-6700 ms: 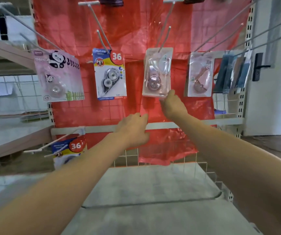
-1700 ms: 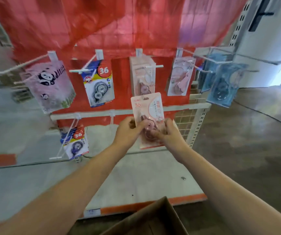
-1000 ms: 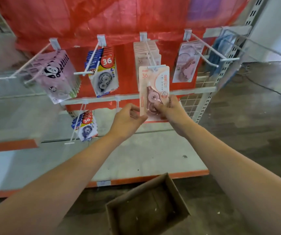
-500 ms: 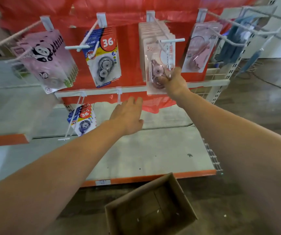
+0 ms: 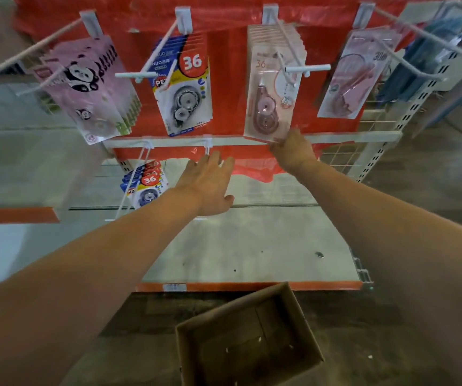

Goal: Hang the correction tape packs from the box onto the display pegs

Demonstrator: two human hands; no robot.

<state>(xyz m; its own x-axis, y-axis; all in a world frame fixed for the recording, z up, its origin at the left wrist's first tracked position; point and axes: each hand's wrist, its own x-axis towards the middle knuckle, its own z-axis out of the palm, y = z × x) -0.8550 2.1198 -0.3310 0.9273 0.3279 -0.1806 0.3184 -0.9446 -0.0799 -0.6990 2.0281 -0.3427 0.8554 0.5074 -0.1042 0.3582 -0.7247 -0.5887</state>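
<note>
A pink correction tape pack (image 5: 271, 96) hangs at the front of a row of like packs on the third peg (image 5: 294, 55). My right hand (image 5: 292, 151) holds the pack's bottom edge from below. My left hand (image 5: 210, 182) hovers with straight fingers over the lower shelf, holding nothing. A brown cardboard box (image 5: 248, 334) stands on the floor beneath my arms, and I see no packs inside it.
Panda packs (image 5: 88, 87), blue "36" packs (image 5: 185, 84) and pink packs (image 5: 355, 76) hang on neighbouring pegs against a red backing. More "36" packs (image 5: 145, 185) hang on a lower peg. A grey shelf (image 5: 252, 246) lies below; peg tips jut towards me.
The pink pack has slid back along the peg to join the row. My right hand dropped from the pack's middle to its bottom edge. My left hand stayed low and empty.
</note>
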